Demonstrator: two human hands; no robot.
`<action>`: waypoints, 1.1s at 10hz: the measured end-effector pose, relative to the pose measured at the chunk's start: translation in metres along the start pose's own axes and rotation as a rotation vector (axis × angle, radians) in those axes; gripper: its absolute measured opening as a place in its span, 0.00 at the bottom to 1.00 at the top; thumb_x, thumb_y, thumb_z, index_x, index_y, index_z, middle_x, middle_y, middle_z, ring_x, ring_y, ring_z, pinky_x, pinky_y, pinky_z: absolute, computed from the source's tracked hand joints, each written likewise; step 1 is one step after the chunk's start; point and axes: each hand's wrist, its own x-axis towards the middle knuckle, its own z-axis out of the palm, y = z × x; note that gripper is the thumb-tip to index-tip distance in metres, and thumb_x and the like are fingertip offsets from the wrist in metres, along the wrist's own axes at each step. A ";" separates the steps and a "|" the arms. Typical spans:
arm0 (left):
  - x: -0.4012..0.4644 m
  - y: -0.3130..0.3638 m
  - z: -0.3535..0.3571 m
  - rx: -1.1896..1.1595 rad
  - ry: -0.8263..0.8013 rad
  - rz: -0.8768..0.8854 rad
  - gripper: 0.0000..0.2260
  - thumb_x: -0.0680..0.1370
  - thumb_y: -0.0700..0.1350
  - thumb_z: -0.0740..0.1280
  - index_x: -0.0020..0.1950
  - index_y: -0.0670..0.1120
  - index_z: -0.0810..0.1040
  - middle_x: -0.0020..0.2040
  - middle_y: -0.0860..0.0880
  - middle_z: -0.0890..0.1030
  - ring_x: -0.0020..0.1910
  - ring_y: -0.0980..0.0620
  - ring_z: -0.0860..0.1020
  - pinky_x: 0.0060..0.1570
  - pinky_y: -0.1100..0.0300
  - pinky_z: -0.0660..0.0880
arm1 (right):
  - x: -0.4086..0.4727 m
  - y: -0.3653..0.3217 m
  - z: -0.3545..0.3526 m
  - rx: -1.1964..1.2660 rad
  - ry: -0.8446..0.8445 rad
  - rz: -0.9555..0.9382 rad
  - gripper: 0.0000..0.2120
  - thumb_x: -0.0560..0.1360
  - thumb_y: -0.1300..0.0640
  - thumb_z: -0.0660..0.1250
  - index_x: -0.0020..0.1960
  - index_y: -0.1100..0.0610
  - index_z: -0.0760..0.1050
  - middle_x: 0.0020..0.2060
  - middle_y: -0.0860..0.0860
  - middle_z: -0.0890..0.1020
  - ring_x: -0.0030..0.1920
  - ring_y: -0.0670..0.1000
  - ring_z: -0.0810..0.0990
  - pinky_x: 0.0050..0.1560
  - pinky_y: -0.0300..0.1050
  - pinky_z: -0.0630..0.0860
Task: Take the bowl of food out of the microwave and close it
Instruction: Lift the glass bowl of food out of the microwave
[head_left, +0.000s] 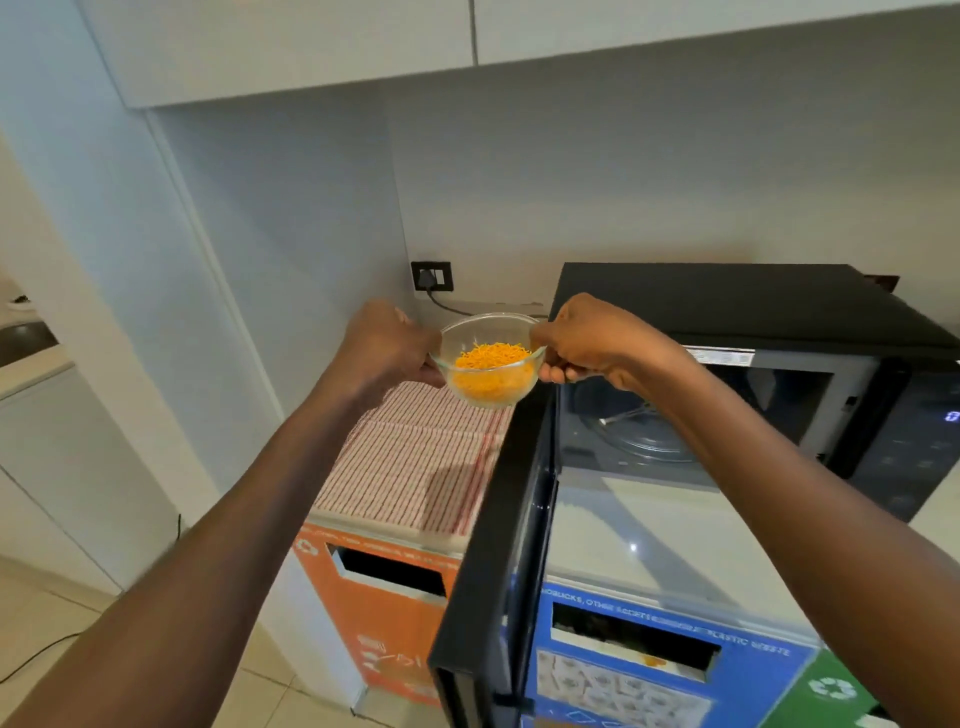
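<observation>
striped cloth (415, 457) on counter, white walls

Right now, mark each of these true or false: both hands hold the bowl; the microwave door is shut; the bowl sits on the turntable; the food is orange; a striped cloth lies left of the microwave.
1. Both hands, left and right, hold the bowl: true.
2. The door is shut: false, it stands open.
3. The bowl sits on the turntable: false, it is outside the microwave.
4. The food is orange: true.
5. A striped cloth lies left: true.
</observation>
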 end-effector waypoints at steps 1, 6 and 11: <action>0.025 -0.025 -0.021 0.037 -0.007 -0.003 0.06 0.73 0.37 0.72 0.43 0.33 0.83 0.36 0.36 0.85 0.35 0.43 0.86 0.47 0.44 0.83 | 0.023 -0.014 0.027 -0.006 -0.038 0.068 0.10 0.77 0.60 0.61 0.44 0.65 0.77 0.26 0.53 0.80 0.23 0.46 0.74 0.23 0.35 0.70; 0.127 -0.146 -0.055 0.110 -0.045 0.018 0.07 0.72 0.38 0.71 0.36 0.35 0.84 0.31 0.40 0.84 0.32 0.47 0.84 0.47 0.47 0.83 | 0.142 -0.041 0.148 -0.242 -0.081 0.378 0.09 0.79 0.67 0.58 0.56 0.70 0.72 0.43 0.63 0.79 0.30 0.51 0.77 0.28 0.39 0.75; 0.195 -0.240 -0.024 0.152 -0.264 -0.128 0.12 0.76 0.41 0.66 0.47 0.31 0.81 0.15 0.61 0.72 0.28 0.51 0.79 0.28 0.63 0.78 | 0.221 0.037 0.228 -0.367 0.016 0.454 0.09 0.73 0.64 0.69 0.48 0.68 0.71 0.24 0.58 0.77 0.36 0.61 0.85 0.42 0.53 0.82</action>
